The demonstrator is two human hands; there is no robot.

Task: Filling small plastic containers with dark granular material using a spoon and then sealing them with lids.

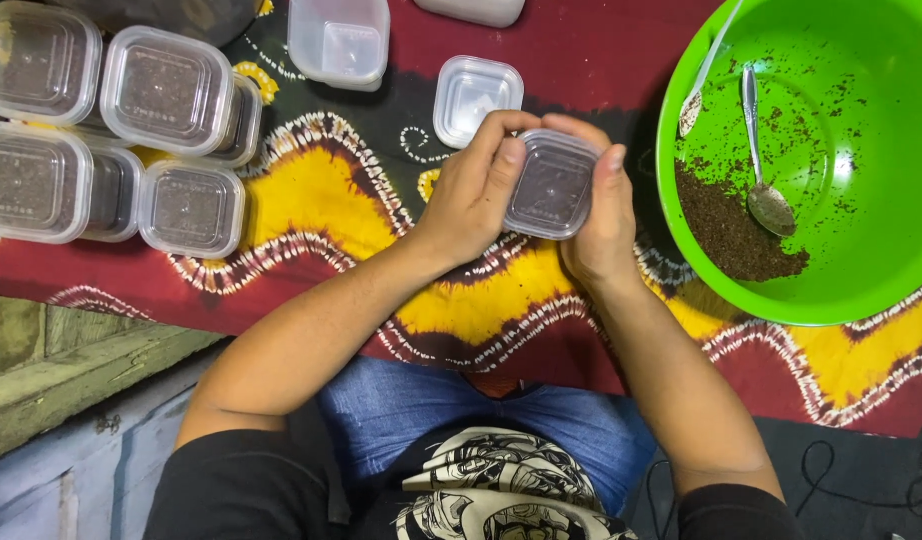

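Both hands meet at centre, forearms bare.
Left hand (471, 195) curls at nine o'clock, thumb pressing; right hand (601, 215) clasps at three o'clock.

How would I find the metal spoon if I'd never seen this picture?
Look right, inside the big green bowl. Beside the pile of dark brown crumbs lies the metal spoon, handle pointing up. It is shiny silver, while the other spoon leaning on the rim is pale plastic.

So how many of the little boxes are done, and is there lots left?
Done: about six lidded boxes with dark filling sit stacked at the left. In hand: both hands, left hand and right hand, press the lid onto another box. Left: some brown powder remains in the green bowl, and an empty tub waits.
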